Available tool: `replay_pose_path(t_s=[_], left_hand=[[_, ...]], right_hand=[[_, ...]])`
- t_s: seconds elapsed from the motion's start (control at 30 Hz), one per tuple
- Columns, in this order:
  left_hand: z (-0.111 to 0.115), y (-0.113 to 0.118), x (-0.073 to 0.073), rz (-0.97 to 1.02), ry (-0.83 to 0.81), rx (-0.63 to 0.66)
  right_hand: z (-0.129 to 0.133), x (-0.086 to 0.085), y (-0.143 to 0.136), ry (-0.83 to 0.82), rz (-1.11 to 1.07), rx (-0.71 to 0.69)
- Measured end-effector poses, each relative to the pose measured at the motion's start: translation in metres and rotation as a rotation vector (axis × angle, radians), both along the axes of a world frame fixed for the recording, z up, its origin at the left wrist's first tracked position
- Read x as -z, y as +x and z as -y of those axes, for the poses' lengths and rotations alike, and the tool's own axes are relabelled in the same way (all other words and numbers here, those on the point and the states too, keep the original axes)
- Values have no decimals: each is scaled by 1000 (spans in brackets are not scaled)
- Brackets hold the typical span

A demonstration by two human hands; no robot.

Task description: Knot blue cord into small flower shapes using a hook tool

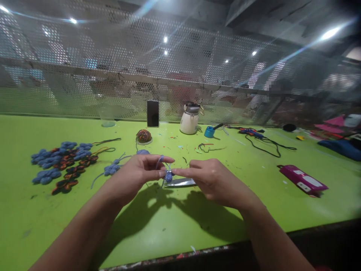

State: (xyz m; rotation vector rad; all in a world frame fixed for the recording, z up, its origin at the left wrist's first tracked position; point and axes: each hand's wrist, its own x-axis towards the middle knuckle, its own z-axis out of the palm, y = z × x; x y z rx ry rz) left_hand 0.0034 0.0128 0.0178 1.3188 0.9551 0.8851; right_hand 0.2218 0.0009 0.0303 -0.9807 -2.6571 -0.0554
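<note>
My left hand [141,169] pinches a small blue-purple crochet piece [168,177] between thumb and fingertips. A strand of blue yarn [161,160] runs up over its index finger. My right hand [210,177] is closed, with its index finger reaching to the piece from the right. Whatever that hand grips is too small or hidden to name. Beneath the hands lies a flat silvery strip [182,182]. Behind my left hand sits a ball of blue yarn [143,152], partly covered. To its left is a blue crochet flower [111,169] with loose tails.
Several blue and dark multicoloured crochet flowers [46,175] lie at left. Farther back are a multicoloured yarn ball [143,136], a phone [152,113], a white jar [189,121] and a small blue pot [209,131]. A magenta power strip or case [303,178] lies at right.
</note>
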Motion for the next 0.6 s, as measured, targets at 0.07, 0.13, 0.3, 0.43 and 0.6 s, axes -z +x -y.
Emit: replay_pose_path(t_s=[0.07,0.13,0.3,0.43,0.6], left_hand=[[0,1,0,-11,3,-1],[0,2,0,-34,13,-6],[1,4,1,-103,51,-21],[2,6,2,-152,83,-24],[1,8,3,-197,140,-50]], right_hand=[[1,0,0,20,38,15],[3,0,-1,49,70,35],[7,2,-2,128,137,61],[9,3,-4,178,167,63],[11,3,-7,215,204,83]])
